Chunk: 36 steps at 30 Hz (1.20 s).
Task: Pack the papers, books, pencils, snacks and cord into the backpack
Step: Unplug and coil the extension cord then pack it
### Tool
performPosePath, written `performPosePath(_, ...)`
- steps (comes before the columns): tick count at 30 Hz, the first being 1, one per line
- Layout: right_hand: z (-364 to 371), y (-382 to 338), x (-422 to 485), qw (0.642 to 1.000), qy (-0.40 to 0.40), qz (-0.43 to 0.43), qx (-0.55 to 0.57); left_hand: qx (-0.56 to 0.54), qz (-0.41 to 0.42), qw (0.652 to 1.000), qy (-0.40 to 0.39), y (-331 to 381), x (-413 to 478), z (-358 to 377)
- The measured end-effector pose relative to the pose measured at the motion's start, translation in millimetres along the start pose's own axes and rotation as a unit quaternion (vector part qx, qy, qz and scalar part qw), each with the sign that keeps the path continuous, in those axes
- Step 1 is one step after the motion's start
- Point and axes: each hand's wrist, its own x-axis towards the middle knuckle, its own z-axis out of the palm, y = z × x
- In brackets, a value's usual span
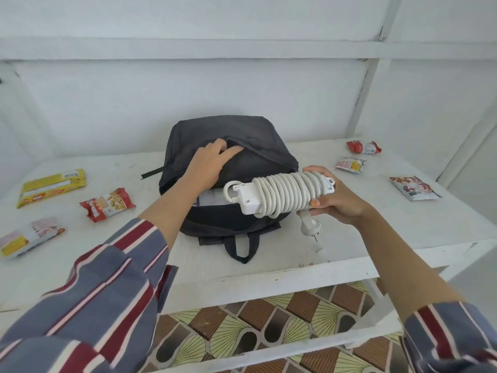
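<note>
Backpack (242, 133) part-packed on table (349, 238); cord (282, 193) poised at its mouth.

Three snacks (107, 204) lie unpacked at left. The left hand (212, 162) rests flat on the bag, fingertips slipped under the zip edge to hold it apart. White sheets (212, 197), likely the papers, show inside. The right hand (336, 200) clamps the coiled cord just over the opening, plug (309, 224) dangling. Three more snacks (349, 165) wait at right. No books or pencils lie outside, so they are probably already in; cord and six snacks remain.
</note>
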Motion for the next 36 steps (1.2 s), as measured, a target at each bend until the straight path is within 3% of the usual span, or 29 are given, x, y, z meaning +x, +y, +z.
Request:
performPosePath(3, -8.1, 3.5, 5.6, 1.000, 0.002, 0.005, -0.003, -0.114, 0.010, 0.993, -0.026, -6.3, -5.0, 10.5)
performPosePath(5, -11.9, 6.7, 9.6, 1.000, 0.002, 0.007, -0.003, -0.158, 0.013, 0.983, -0.092, -8.3, -9.9, 14.2)
performPosePath(8, -13.2, 11.0, 16.8, 1.000, -0.004, 0.011, -0.003, -0.113, 0.024, 0.984, -0.137, -11.0, -8.1, 14.6)
performPosePath(17, 5.2, 13.1, 43.2, 1.000, -0.020, 0.001, -0.001, -0.144, -0.009, 0.984, -0.107, -19.0, 16.4, -11.3)
performPosePath(24, 14.6, 13.2, 76.6, 1.000, -0.003, 0.010, -0.001, -0.114, 0.026, 0.988, -0.097, -41.6, 41.7, -23.2)
performPosePath(30, 17.0, 20.8, 100.2, 0.999, 0.045, 0.014, -0.015, -0.169, 0.019, 0.980, -0.102, -54.6, 62.2, -20.8)
performPosePath(36, 21.1, 32.6, 113.9, 0.996, 0.045, 0.029, -0.076, -0.208, 0.025, 0.971, -0.113, -61.5, 73.0, -16.1)
